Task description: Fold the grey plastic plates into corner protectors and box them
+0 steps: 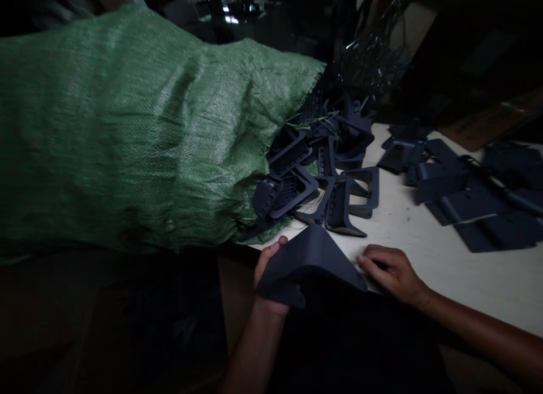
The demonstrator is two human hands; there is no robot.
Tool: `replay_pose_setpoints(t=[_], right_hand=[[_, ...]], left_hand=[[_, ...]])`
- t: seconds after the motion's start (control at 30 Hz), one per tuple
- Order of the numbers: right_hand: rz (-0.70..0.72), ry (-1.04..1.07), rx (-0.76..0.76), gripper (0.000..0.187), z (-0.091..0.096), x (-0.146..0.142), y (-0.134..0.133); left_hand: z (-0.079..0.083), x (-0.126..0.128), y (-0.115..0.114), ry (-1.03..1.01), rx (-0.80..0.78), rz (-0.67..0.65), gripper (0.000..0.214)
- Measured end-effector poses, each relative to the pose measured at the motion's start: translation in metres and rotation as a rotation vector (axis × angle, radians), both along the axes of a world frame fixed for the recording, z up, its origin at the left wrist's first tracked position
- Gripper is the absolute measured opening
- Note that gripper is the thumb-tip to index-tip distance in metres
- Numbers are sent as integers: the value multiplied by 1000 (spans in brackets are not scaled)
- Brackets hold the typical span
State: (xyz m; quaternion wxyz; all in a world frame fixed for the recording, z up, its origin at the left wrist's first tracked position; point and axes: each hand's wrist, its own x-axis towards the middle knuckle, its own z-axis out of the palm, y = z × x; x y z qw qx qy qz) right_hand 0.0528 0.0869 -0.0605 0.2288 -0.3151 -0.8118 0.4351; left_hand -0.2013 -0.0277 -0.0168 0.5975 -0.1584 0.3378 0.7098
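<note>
My left hand (271,275) is closed around the left side of a dark grey, V-shaped plastic bracket (314,258), held over the near edge of the table. Just beside the bracket's right edge is my right hand (392,272), its fingers curled in and its thumb pressed toward the index finger. Whatever it may pinch is too small or hidden to name. Beyond my hands, a pile of similar dark plastic brackets (339,207) spills from the mouth of a large green woven sack (148,134).
The pale tabletop (403,219) runs off to the right. Several flat-sided dark brackets (475,202) lie heaped there. Brown cardboard (492,122) and crumpled clear plastic wrap (369,63) sit at the back. The sack fills the left side. Lighting is dim.
</note>
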Motion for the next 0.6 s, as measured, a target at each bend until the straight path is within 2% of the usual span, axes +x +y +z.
replay_pose_setpoints(t=[0.1, 0.17, 0.27, 0.33, 0.4, 0.5, 0.6], right_hand=[[-27, 25, 19, 32, -1, 0, -10], [-89, 29, -28, 34, 2, 1, -23], [-133, 20, -257, 32, 17, 2, -49], [-80, 109, -467, 33, 32, 0, -66], [-23, 296, -696, 42, 46, -5, -77], [-73, 541, -971, 40, 60, -12, -84], [-129, 598, -1038, 34, 66, -5, -83]], left_hand=[[3, 3, -5, 33, -72, 1, 7], [7, 7, -8, 70, -97, 43, 9], [10, 18, -14, 299, -4, 138, 16], [11, 30, -21, 518, 87, 140, 25], [12, 45, -29, 705, 137, 87, 30], [16, 68, -42, 930, 143, -34, 34], [19, 82, -53, 978, 192, -180, 52]])
